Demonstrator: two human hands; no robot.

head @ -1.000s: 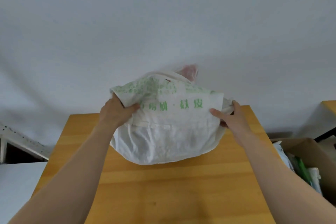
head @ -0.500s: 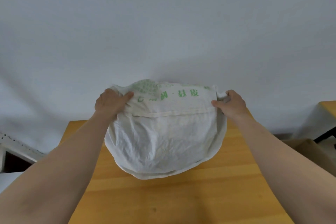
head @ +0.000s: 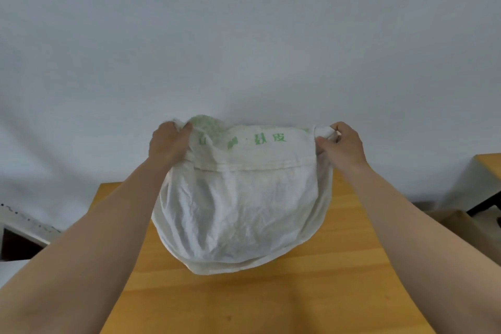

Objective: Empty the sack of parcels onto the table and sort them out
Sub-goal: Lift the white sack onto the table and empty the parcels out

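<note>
A white woven sack [head: 241, 209] with green printed characters hangs over the wooden table [head: 271, 301], bulging at its lower end. My left hand [head: 168, 141] grips the sack's upper left corner. My right hand [head: 340, 144] grips its upper right corner. Both arms are stretched forward and raised. No parcel shows; whatever is inside the sack is hidden by the cloth.
A pale wall fills the upper half of the view. A cardboard box [head: 458, 228] stands to the right of the table, beside another wooden surface [head: 490, 163] with a dark leg. A white shelf edge [head: 24, 219] is at the left.
Both hands have lifted the sack higher and pulled its top edge wider apart. The pink thing seen at the sack's top a second ago is out of sight.
</note>
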